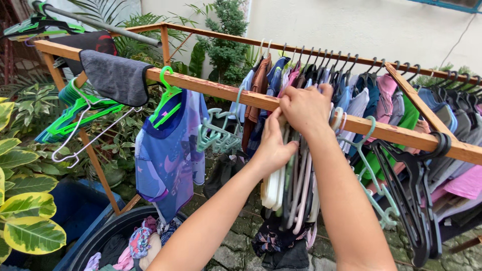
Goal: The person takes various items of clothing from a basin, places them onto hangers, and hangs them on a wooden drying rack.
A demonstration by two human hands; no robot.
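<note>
My right hand (306, 108) rests over the top of a bunch of empty hangers (296, 185), white, pink and dark, that hang from the near wooden rail (391, 129) of a drying rack. Its fingers curl around their hooks. My left hand (273, 145) presses against the same bunch from the left, just below the rail, fingers closed on the hangers. A blue and purple shirt (168, 150) on a green hanger (167, 93) hangs to the left of my hands.
Many clothes on hangers (371, 93) fill the far rail. Black hangers (416, 200) and teal ones (218, 135) hang on the near rail. A grey cloth (115, 75) drapes the rack corner. A dark tub with laundry (125, 241) stands below, beside leafy plants (25, 200).
</note>
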